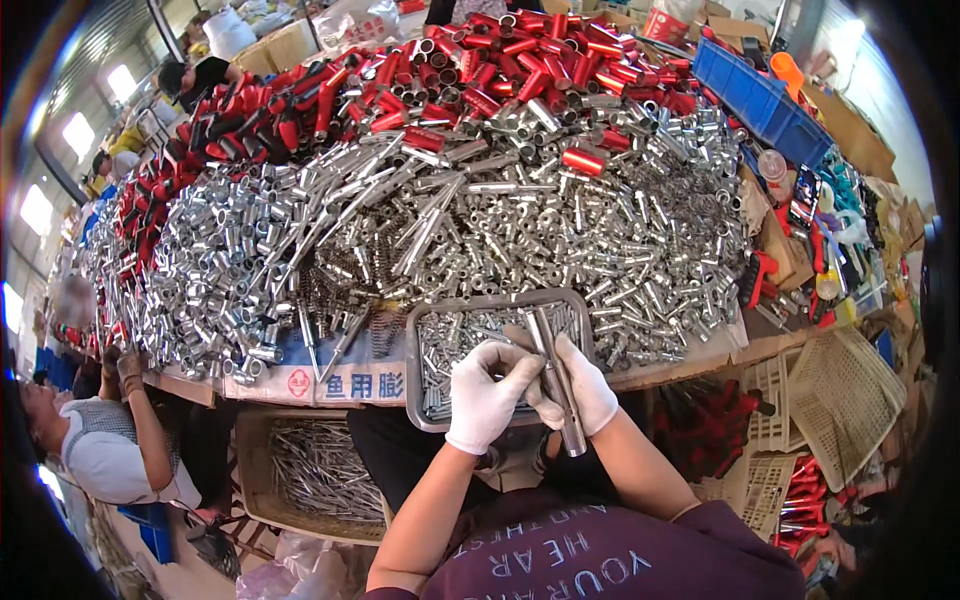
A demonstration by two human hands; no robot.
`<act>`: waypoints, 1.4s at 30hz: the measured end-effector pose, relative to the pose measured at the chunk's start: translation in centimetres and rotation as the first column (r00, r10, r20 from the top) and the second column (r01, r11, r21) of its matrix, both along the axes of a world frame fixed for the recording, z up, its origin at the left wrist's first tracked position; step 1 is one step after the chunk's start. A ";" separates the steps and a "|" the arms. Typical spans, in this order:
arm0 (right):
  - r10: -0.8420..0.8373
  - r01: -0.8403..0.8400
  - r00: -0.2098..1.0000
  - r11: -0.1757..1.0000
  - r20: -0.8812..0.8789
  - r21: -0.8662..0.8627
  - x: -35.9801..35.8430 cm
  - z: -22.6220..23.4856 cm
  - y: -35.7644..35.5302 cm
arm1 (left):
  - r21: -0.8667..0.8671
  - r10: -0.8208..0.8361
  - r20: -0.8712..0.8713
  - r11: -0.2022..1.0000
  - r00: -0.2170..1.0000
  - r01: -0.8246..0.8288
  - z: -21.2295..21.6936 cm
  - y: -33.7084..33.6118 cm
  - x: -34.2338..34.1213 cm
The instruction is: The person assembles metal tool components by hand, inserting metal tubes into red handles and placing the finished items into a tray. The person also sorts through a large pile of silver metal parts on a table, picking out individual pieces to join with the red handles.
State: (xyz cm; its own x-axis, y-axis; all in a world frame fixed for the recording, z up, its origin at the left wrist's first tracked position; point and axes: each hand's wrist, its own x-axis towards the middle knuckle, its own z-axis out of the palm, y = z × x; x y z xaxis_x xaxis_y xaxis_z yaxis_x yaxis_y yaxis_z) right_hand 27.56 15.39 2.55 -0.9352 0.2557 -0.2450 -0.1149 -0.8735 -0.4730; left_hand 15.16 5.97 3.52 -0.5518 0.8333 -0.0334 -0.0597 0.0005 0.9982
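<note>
Both my hands wear white gloves and meet above the near edge of the heaped table. A long shiny metal tube (pixel 562 405) slants between them, its lower end toward me. My right hand (pixel 588 388) is closed round the tube from the right. From the left, my left hand (pixel 490 396) has its thumb and fingers curled together against the tube's side; whether a small part is also pinched there is hidden. Below and beyond the hands lies a grey tray (pixel 412 372) filled with small metal pins and fittings.
Mounds of silver sleeves (pixel 225 235), metal fittings (pixel 640 260), springs (pixel 350 270) and red tubes (pixel 480 70) cover the table. A blue bin (pixel 765 100) stands far right. Beside my legs are a crate of metal rods (pixel 325 470) and plastic baskets (pixel 845 395). Another person (pixel 120 445) sits at left.
</note>
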 end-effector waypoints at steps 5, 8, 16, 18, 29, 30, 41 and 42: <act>-0.013 0.010 0.999 0.998 -0.048 -0.060 0.5 0.1 -0.1 | -0.043 0.056 0.086 0.998 0.995 -0.052 1.0 -0.1 0.3; -0.007 0.007 0.999 1.000 -0.052 -0.012 0.3 0.3 0.0 | -0.032 0.110 0.181 0.994 0.977 -0.106 0.3 -0.5 -0.2; -0.030 0.033 0.999 0.998 0.043 -0.054 -0.3 1.0 -0.1 | -0.030 0.248 0.013 0.968 0.969 -0.248 -0.6 -1.1 -1.5; 0.026 -0.031 0.992 0.999 0.124 0.042 -0.4 0.1 0.0 | 0.013 0.255 -0.300 0.965 0.919 -0.263 -0.4 -1.2 -2.0; -0.163 0.181 0.975 0.978 0.154 -0.107 0.0 -0.1 0.4 | -0.084 0.096 -0.749 0.968 0.656 -0.238 1.9 -0.7 -4.5; -0.144 0.159 0.975 0.984 0.166 -0.080 0.1 0.3 0.3 | -0.103 0.063 -0.759 0.971 0.649 -0.215 2.1 -0.7 -4.8; -0.130 0.138 0.989 0.984 0.071 -0.110 1.1 -0.6 0.7 | 0.089 0.138 -0.968 0.970 0.211 -0.226 7.8 9.9 -13.1; -0.157 0.166 0.982 0.983 0.102 -0.083 1.0 -0.5 0.6 | 0.120 0.150 -0.983 0.961 0.106 -0.250 7.9 12.0 -14.9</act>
